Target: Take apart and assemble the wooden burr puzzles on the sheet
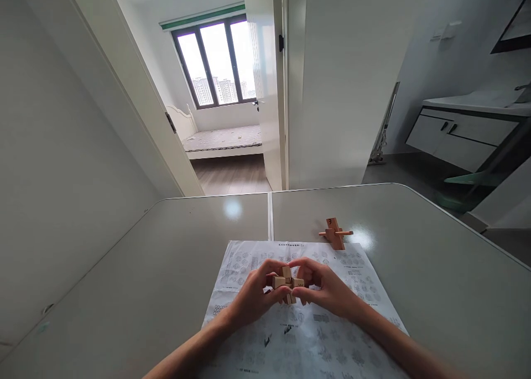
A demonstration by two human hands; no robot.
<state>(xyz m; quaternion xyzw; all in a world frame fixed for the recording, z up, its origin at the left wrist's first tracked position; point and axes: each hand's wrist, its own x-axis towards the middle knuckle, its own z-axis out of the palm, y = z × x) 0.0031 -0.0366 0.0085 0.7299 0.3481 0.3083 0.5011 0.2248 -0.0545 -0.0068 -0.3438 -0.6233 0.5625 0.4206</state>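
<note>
Between my two hands is a small wooden interlocking puzzle made of several pale blocks, held over a printed sheet. My left hand grips its left side, thumb along the lower edge and fingers at the back. On the right, my right hand pinches the puzzle with thumb and index finger. The far sides of the blocks are hidden by my fingers. Under both hands lies the large white paper sheet with rows of small printed diagrams and text.
A second, reddish-brown wooden puzzle with a thin rod through it sits at the sheet's far right edge. The glossy table has a seam down its middle. Beyond it are an open door, a bed and a sink cabinet.
</note>
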